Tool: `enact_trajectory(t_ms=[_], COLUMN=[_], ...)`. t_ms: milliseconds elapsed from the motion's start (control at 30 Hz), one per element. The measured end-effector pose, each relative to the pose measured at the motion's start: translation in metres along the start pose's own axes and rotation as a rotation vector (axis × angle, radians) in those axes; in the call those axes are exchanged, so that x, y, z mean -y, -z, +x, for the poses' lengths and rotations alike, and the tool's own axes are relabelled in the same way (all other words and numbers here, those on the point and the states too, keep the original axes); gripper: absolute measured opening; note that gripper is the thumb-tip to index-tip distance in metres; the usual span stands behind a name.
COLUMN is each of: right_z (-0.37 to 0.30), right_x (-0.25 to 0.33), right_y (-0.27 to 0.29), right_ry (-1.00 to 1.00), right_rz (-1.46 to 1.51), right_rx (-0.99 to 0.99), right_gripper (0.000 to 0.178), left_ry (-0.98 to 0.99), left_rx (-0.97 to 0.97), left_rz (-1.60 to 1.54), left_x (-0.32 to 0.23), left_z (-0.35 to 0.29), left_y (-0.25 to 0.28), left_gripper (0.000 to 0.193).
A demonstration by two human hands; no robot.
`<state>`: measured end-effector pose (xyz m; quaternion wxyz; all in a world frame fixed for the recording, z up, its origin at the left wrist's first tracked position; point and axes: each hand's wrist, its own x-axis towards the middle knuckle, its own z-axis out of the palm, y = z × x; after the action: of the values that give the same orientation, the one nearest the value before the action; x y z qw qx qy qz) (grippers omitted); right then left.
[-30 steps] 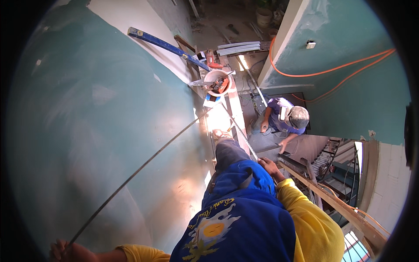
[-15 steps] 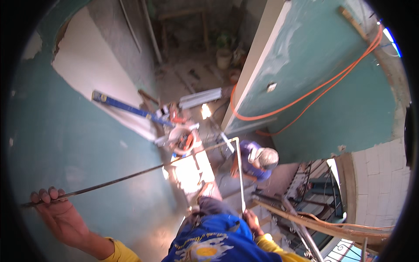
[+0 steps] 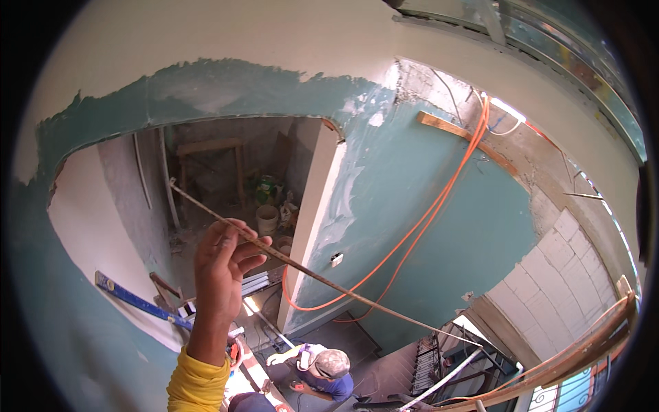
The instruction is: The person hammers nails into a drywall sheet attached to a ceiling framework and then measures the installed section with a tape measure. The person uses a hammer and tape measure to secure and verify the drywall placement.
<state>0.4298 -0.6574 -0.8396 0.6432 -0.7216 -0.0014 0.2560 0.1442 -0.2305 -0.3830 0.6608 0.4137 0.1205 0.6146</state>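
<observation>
My left hand [image 3: 223,257], in a yellow sleeve, is raised in front of the doorway. Its fingers pinch a long, thin, marked strip that looks like a measuring tape [image 3: 329,280]. One end sticks out past the fingers toward the upper left. From the hand the strip slopes down to the right, to a sharp bend near the railing. Beyond the bend a pale length [image 3: 443,380] runs back toward the lower edge. My right hand is out of view.
Below, a co-worker [image 3: 329,367] in a cap and purple-blue shirt bends forward. A blue spirit level [image 3: 134,299] leans against the left wall. Orange cables [image 3: 419,226] hang along the green wall [image 3: 439,247]. A white bucket [image 3: 267,218] stands inside the doorway; a wooden rail [image 3: 549,371] curves at lower right.
My view has tilted up. My left hand has risen from the far left to in front of the doorway, still gripping the strip. My right hand has left the picture.
</observation>
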Motion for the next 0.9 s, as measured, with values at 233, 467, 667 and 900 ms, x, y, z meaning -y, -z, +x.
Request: enact_trajectory(t_ms=[233, 467, 667, 900], right_z=[-0.027, -0.116, -0.191, -0.200], right_x=[0.079, 0.163, 0.330, 0.459], right_y=[0.057, 0.116, 0.099, 0.166], right_ry=[0.181, 0.600, 0.628, 0.649], right_rz=[0.461, 0.521, 0.282, 0.151], right_rx=[-0.357, -0.962, -1.201, -1.173], right_gripper=[0.029, 0.034, 0.039, 0.030], left_ry=[0.242, 0.318, 0.387, 0.071], left_rx=[0.262, 0.416, 0.533, 0.436], left_rz=[-0.156, -0.293, -0.416, -0.518], left_x=[0.059, 0.089, 0.108, 0.090], left_z=[0.118, 0.245, 0.352, 0.428], left_y=[-0.139, -0.265, -0.363, -0.435], left_gripper=[0.022, 0.031, 0.030, 0.028])
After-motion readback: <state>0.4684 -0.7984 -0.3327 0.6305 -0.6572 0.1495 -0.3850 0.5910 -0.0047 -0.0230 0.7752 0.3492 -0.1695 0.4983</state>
